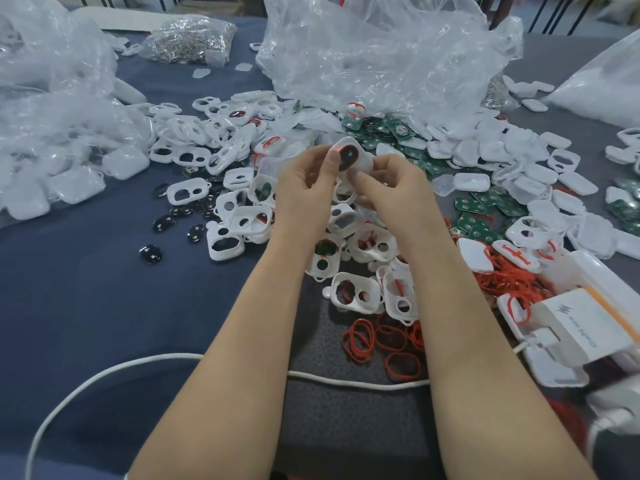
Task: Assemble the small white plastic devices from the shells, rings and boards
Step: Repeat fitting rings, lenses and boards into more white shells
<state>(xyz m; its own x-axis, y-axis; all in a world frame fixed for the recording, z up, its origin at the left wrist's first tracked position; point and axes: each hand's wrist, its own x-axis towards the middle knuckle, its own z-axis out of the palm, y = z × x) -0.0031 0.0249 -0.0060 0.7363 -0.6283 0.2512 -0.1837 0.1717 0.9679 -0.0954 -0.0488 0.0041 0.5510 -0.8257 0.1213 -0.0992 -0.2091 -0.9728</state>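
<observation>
Left hand (pixel 304 192) and right hand (pixel 394 194) pinch one white shell (pixel 362 155). The left-edge bag (pixel 41 109) on the counter (pixel 86 299) holds white shells (pixel 124 164); the far bag (pixel 218 27) holds metal rings (pixel 183 43).

At twelve o'clock the small white plastic shell (pixel 350 155) has a black oval centre edged in red. The loose plastic shells with oval cutouts (pixel 353 292) are white. Oval rubber rings (pixel 360 337) at five o'clock are red. Rectangular circuit boards (pixel 481 226) at three are green with pale dots, and glossy oval inserts (pixel 151 252) at nine are black. The cloth table cover (pixel 86 306) is plain dark blue.
</observation>
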